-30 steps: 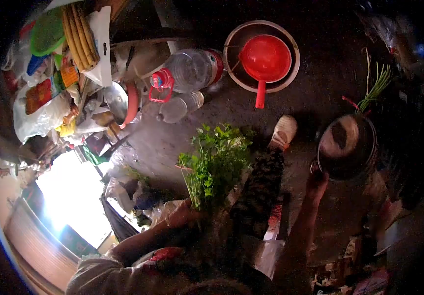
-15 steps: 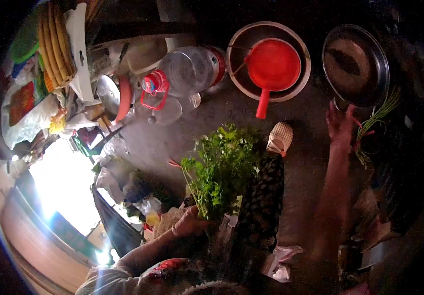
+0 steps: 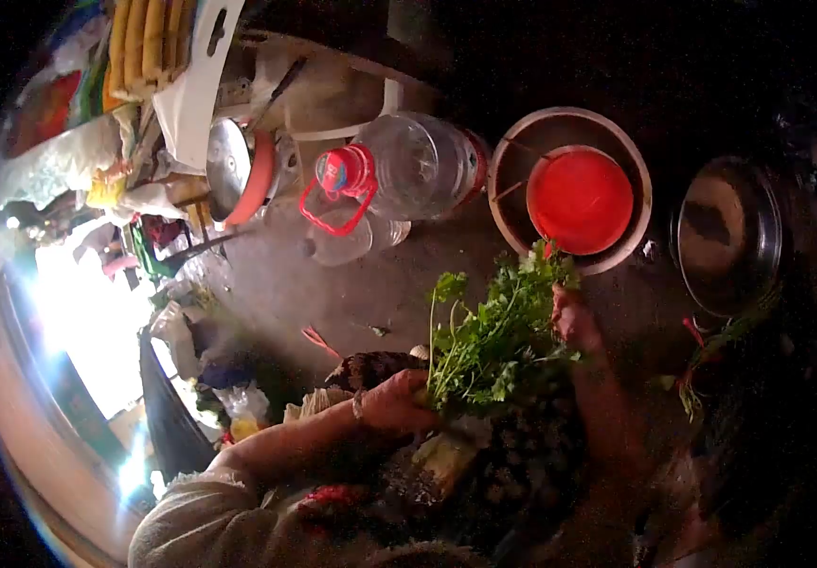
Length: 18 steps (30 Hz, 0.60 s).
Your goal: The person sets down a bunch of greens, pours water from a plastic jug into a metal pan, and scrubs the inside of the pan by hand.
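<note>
A leafy bunch of cilantro point(image 3: 493, 346) is held over my lap. My left hand point(image 3: 399, 402) is closed around its stem end, with a band at the wrist. At the far side of the leaves, my right hand point(image 3: 576, 320) has its fingers curled into the foliage, which partly hides them. Just beyond it, a red plastic dipper point(image 3: 581, 201) rests inside a round basin point(image 3: 642, 175); leaves cover most of the dipper's handle. Thin sticks point(image 3: 520, 150) lie across the basin's left side.
Left of the basin stands a large clear bottle point(image 3: 413, 166) with a red cap and handle. A dark round pan point(image 3: 716, 222) is at the right, above a tied bunch of thin green stalks point(image 3: 692, 379). A red strip point(image 3: 320, 342) lies on the floor. Clutter fills the left.
My right hand has left the edge of the dark pan and come left to the cilantro's leaves. My left hand keeps hold of the bunch. The whole view has shifted.
</note>
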Motion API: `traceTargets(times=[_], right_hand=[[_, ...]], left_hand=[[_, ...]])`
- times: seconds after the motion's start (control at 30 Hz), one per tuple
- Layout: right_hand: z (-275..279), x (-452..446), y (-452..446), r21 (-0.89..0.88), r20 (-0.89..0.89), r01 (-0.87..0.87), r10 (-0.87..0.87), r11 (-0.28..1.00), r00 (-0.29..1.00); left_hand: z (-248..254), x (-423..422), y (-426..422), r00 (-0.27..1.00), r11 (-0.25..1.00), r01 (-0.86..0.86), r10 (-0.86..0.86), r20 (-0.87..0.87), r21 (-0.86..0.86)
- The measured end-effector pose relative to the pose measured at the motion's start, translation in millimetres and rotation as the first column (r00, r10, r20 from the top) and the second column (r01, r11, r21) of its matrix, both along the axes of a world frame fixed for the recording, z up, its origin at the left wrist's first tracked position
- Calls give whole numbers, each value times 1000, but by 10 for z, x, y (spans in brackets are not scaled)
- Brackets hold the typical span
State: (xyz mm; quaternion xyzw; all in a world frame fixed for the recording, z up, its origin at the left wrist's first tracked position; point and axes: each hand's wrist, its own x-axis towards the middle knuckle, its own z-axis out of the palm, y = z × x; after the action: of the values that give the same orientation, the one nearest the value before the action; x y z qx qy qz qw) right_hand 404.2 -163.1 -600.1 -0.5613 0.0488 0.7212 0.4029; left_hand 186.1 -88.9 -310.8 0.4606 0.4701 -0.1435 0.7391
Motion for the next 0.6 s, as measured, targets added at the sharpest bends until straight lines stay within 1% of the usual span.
traceTargets(times=[0.03,0.07,0.17,0.2,0.3,0.33,0.4,0.43,0.5,0.53,0.57,0.6], right_hand=[[-81,-16,36,7,10,12,-13,1000,1000],[-150,-22,56,13,22,22,-22,1000,999],[-238,82,-11,11,50,61,-62,998,997],[-249,162,-120,0,62,84,-84,996,995],[-299,444,-444,-29,119,159,-155,987,981],[-338,556,-531,-30,142,191,-185,981,972],[-388,720,-560,-3,181,233,-229,972,956],[-419,792,-554,14,201,239,-237,971,950],[-405,918,-490,67,238,253,-262,965,935],[-389,966,-448,92,254,261,-276,961,927],[-371,1011,-410,117,268,264,-286,957,920],[-358,1040,-349,146,280,267,-298,953,913]], left_hand=[[-110,-65,-4,1000,1000,-8,8,6,10],[-209,-119,-21,998,983,-4,-9,69,183],[-438,-190,-2,989,987,-91,73,132,134],[-520,-222,-5,990,992,-124,124,72,-11],[-675,-158,95,998,994,2,-8,57,109],[-765,-169,80,956,945,-270,286,66,-187],[-695,-41,280,994,996,-86,84,70,35],[-662,23,382,999,989,6,-13,47,146],[-692,34,403,997,993,-21,12,78,113],[-908,-40,319,963,933,-55,-44,264,357],[-1042,-56,267,958,926,-70,-41,284,370],[-1154,-57,239,933,927,-121,-16,360,355]])
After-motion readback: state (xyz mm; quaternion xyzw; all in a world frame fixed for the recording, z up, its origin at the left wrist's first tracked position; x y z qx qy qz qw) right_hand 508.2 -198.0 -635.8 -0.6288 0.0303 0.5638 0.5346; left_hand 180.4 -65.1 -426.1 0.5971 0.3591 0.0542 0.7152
